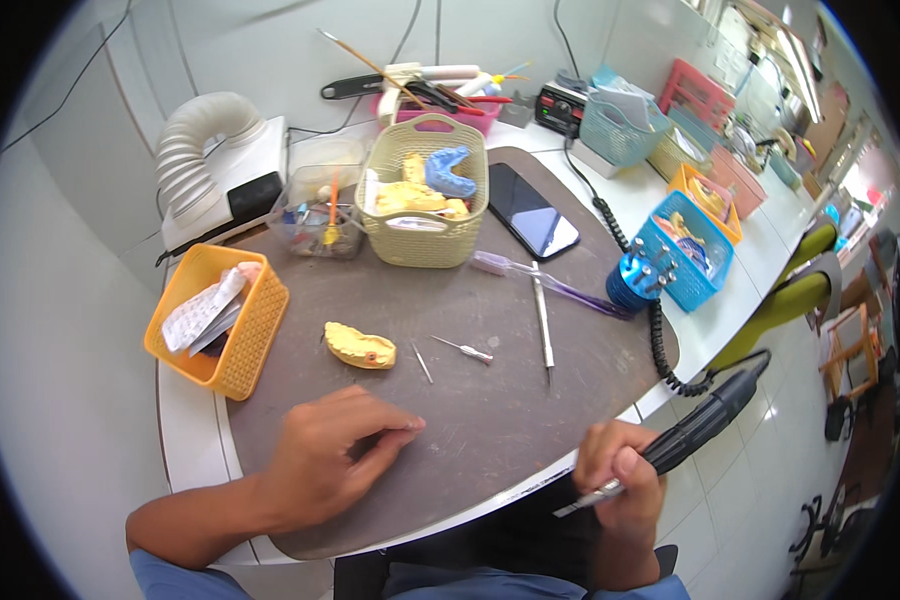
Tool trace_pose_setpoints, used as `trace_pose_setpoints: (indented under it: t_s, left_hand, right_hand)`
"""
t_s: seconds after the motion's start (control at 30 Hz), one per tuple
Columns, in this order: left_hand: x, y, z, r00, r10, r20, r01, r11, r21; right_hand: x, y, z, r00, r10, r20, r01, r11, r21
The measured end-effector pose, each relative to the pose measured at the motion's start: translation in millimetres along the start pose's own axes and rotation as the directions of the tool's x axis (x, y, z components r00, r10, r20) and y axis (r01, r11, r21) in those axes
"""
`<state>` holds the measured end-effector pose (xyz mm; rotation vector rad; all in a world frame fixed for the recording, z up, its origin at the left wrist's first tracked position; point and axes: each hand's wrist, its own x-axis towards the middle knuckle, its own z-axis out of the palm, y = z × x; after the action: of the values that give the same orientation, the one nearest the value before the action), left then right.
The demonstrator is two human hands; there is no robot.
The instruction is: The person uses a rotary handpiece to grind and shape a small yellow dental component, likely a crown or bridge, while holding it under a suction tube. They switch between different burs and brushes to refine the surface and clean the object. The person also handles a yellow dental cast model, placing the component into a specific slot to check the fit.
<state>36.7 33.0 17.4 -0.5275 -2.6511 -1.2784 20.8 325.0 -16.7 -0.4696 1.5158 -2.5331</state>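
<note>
My right hand [622, 478] is wrapped round a black handpiece [705, 420] with a silver front end, held past the table's front edge. A coiled black cord runs from its rear. My left hand [342, 450] hovers or rests at the table's near side, thumb and forefinger pinched together; whatever may be between them is too small to make out. Just beyond it lies a yellow dental cast [358, 345] with a small reddish spot. To the cast's right are a thin pin [423, 363], a small white-handled pointed tool [463, 349] and a slim silver hand instrument [543, 318].
A purple toothbrush [550, 280] and a phone [533, 212] lie farther back. An orange basket [260, 330] stands left, a green basket [425, 243] of casts at the back. At right are a blue bur holder [630, 285] and a blue basket [705, 290]. A white hose [185, 150] arches behind.
</note>
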Motion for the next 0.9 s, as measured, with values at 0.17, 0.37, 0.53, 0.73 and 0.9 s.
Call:
trace_pose_setpoints:
  t_s: [0.17, 0.37, 0.53, 0.73, 0.9]
  left_hand:
    - [-8, -1, 1, 0.994, 0.103, -0.021, -0.094, 0.959, 0.268]
    - [-9, 8, 0, 0.998, 0.038, -0.041, -0.021, 0.933, 0.359]
    - [-16, 8, -3, 0.999, 0.005, -0.042, 0.012, 0.923, 0.384]
    - [-15, 10, -14, 0.991, -0.091, -0.093, 0.104, 0.985, 0.137]
    - [-7, 43, 6, 0.961, 0.254, -0.109, -0.220, 0.941, 0.257]
  right_hand:
    - [-21, -25, -5, 0.962, -0.053, -0.267, 0.008, 0.986, -0.167]
    - [-48, -27, -27, 0.869, -0.336, -0.362, 0.071, 0.811, -0.581]
    - [-73, -36, -46, 0.765, -0.439, -0.471, 0.036, 0.760, -0.649]
    - [-99, -57, -96, 0.825, -0.536, -0.177, 0.492, 0.837, -0.242]
    - [-104, -82, -124, 0.839, -0.538, 0.086, 0.526, 0.841, 0.123]
